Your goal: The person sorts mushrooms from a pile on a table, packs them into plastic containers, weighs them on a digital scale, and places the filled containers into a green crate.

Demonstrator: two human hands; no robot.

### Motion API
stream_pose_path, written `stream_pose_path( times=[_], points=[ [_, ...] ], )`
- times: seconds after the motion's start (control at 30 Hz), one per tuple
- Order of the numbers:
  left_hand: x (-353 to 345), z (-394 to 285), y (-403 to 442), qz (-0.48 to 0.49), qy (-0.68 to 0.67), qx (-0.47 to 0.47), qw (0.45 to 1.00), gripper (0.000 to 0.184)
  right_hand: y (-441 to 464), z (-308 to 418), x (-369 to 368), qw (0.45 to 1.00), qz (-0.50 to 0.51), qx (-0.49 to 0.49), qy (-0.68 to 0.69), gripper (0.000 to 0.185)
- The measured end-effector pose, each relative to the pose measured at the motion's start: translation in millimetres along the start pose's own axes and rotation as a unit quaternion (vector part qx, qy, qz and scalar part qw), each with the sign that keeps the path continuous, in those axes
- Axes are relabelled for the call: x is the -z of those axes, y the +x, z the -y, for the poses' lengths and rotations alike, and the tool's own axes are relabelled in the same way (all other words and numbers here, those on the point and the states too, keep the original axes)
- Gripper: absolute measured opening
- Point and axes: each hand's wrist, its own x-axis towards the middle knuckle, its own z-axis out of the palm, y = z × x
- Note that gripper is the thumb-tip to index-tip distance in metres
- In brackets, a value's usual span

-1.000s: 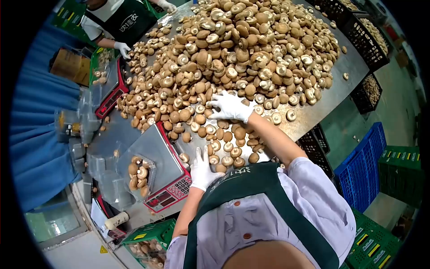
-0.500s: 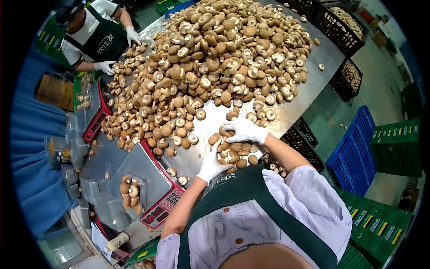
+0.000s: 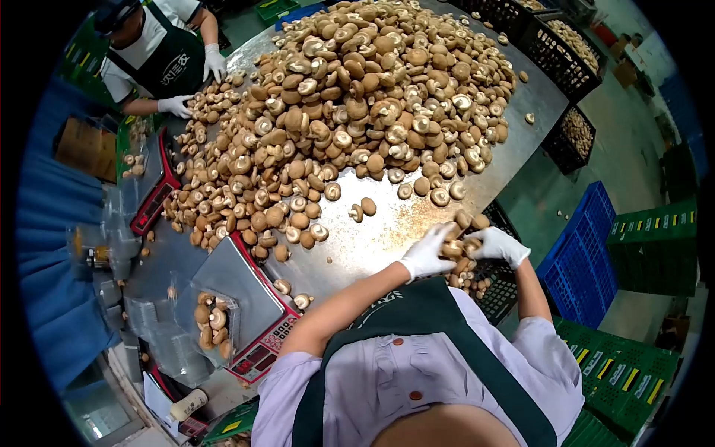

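My left hand [image 3: 428, 253], in a white glove, is at the near right table edge, its fingers curled against several brown mushrooms [image 3: 452, 249]. Opposite it, my right hand [image 3: 500, 246], also gloved, cups the same mushrooms from the right. Both hands are over a black crate [image 3: 497, 294] beside the table, which has mushrooms in it. A large mushroom pile [image 3: 357, 97] covers the far part of the metal table [image 3: 328, 264]. On the red scale [image 3: 253, 287] at the left is a clear tray of mushrooms [image 3: 214, 320].
Across the table at the upper left, a co-worker [image 3: 167, 63] has both gloved hands at the pile. A second scale [image 3: 155, 195] and stacked clear trays [image 3: 160, 335] are at the left. A blue pallet [image 3: 581, 257], green crates [image 3: 618, 372] and black crates [image 3: 562, 56] stand at the right.
Both my hands have moved right, from the table front to above the black crate, taking mushrooms with them. The mushrooms that lay before me have left that part of the table.
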Motion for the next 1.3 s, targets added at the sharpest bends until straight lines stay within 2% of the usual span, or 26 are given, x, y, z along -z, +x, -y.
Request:
stream_pose_path(
  times=[0.1, 0.13, 0.2, 0.27, 0.33, 0.37, 0.4, 0.47, 0.53, 0.6, 0.67, 0.73, 0.83, 0.87, 0.93, 0.97, 1.0, 1.07, 1.1, 1.13, 1.2, 1.27, 1.3],
  points=[
    [-19.6, 3.3, 11.7, 0.026, 0.066, -0.106, 0.992, 0.102, -31.3, 0.7, 20.8, 0.997, -0.007, -0.072, -0.036, 0.052],
    [-7.8, -15.6, 7.5, 0.032, 0.049, -0.110, 0.992, 0.097, -34.5, -1.5, 24.3, 0.993, -0.020, -0.102, -0.051, 0.052],
    [10.4, -28.4, 3.3, 0.037, 0.079, -0.112, 0.990, 0.087, -29.1, -15.7, 25.3, 0.993, -0.069, -0.098, -0.003, 0.048],
    [24.3, -20.2, -3.0, -0.020, 0.060, -0.076, 0.995, 0.069, -15.7, 10.0, 31.3, 0.987, -0.108, -0.102, 0.067, 0.038],
    [53.2, 2.1, -12.7, -0.169, 0.067, -0.115, 0.977, 0.063, 4.8, 43.6, 34.5, 0.986, -0.144, -0.056, 0.063, 0.038],
    [73.2, 15.1, -21.7, -0.220, 0.100, -0.043, 0.969, 0.060, 15.8, 68.3, 39.7, 0.991, -0.130, -0.028, 0.030, 0.037],
    [97.6, 25.7, -35.0, -0.269, 0.131, 0.028, 0.954, 0.056, 32.7, 77.5, 33.7, 0.987, -0.156, 0.046, 0.019, 0.037],
    [155.0, 36.3, -71.0, -0.358, 0.208, 0.154, 0.897, 0.056, 72.9, 105.2, 25.4, 0.978, -0.147, 0.145, 0.004, 0.037],
    [185.3, 61.3, -103.9, -0.457, 0.318, 0.310, 0.771, 0.065, 114.1, 142.8, 14.4, 0.969, -0.137, 0.206, -0.001, 0.037],
    [207.9, 69.0, -130.2, -0.494, 0.243, 0.433, 0.714, 0.076, 143.4, 193.9, 12.1, 0.952, -0.143, 0.265, -0.049, 0.037],
    [218.6, 93.0, -147.9, -0.493, 0.166, 0.499, 0.693, 0.086, 187.7, 229.6, 1.1, 0.938, -0.165, 0.300, -0.060, 0.040],
    [214.3, 114.8, -148.4, -0.489, 0.128, 0.496, 0.706, 0.090, 234.0, 258.8, -8.2, 0.936, -0.169, 0.300, -0.071, 0.049],
    [202.0, 105.3, -132.9, -0.461, 0.163, 0.483, 0.726, 0.083, 273.9, 271.1, -31.9, 0.900, -0.263, 0.279, -0.208, 0.062],
    [191.7, 107.6, -127.8, -0.487, 0.191, 0.459, 0.718, 0.078, 274.5, 268.0, -36.3, 0.899, -0.261, 0.281, -0.210, 0.062],
    [183.9, 93.2, -132.0, -0.472, 0.219, 0.428, 0.739, 0.074, 270.3, 260.0, -41.5, 0.899, -0.264, 0.297, -0.184, 0.066],
    [176.6, 88.6, -134.9, -0.496, 0.228, 0.394, 0.740, 0.069, 265.2, 248.9, -40.5, 0.892, -0.258, 0.321, -0.188, 0.069],
    [168.4, 80.9, -136.1, -0.496, 0.225, 0.396, 0.739, 0.069, 252.3, 242.2, -37.3, 0.885, -0.263, 0.340, -0.176, 0.065],
    [149.7, 66.5, -133.4, -0.452, 0.263, 0.401, 0.752, 0.065, 239.8, 216.8, -43.1, 0.912, -0.203, 0.325, -0.147, 0.058],
    [134.0, 69.4, -129.3, -0.475, 0.277, 0.376, 0.746, 0.061, 229.4, 206.3, -43.4, 0.907, -0.205, 0.333, -0.161, 0.053],
    [122.4, 62.1, -126.2, -0.464, 0.248, 0.370, 0.766, 0.059, 217.3, 196.5, -45.2, 0.901, -0.205, 0.340, -0.174, 0.047],
    [91.8, 62.0, -120.9, -0.488, 0.325, 0.269, 0.764, 0.059, 189.2, 188.0, -55.4, 0.892, -0.205, 0.356, -0.187, 0.030],
    [75.4, 50.5, -120.7, -0.489, 0.337, 0.218, 0.774, 0.056, 167.5, 175.6, -55.6, 0.892, -0.218, 0.348, -0.191, 0.029],
    [66.1, 52.4, -122.8, -0.443, 0.328, 0.226, 0.803, 0.053, 162.8, 166.3, -58.0, 0.916, -0.172, 0.316, -0.178, 0.029]
  ],
)
